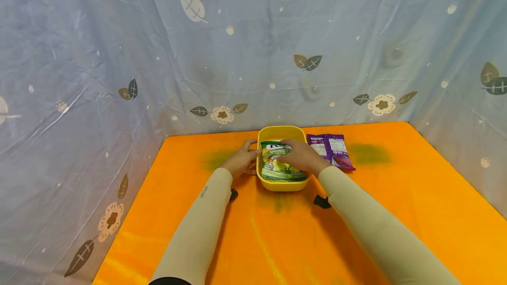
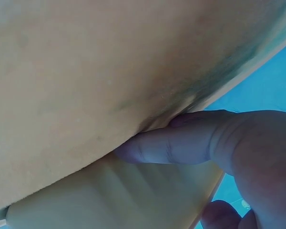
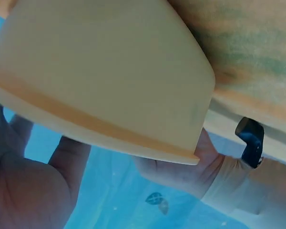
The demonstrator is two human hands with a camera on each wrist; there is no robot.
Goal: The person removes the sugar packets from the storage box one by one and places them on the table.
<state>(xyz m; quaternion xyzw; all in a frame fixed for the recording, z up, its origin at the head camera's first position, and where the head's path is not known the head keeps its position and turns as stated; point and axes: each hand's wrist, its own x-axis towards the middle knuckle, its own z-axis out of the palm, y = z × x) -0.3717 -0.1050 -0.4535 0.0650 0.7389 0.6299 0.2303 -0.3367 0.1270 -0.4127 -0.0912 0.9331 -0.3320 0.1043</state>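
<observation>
Yellow tub (image 1: 283, 186), holding green packet (image 1: 280, 174): our left hand (image 1: 240, 162), relaxed, is touching the wall; our right hand (image 1: 303, 156), spread, the packet.

purple packets (image 1: 337, 149) lie near the orange bench's (image 1: 404, 197) far edge; leaf-printed curtains (image 1: 261, 25) line its far and side edges.

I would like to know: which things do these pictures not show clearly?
- Head view: part of the green packet, covered by the right hand.
- Head view: anything under that packet, which hides it.
- Head view: small print on the purple packaging, too small to read.
- Right wrist view: inside of the yellow tub, hidden by its wall.
</observation>
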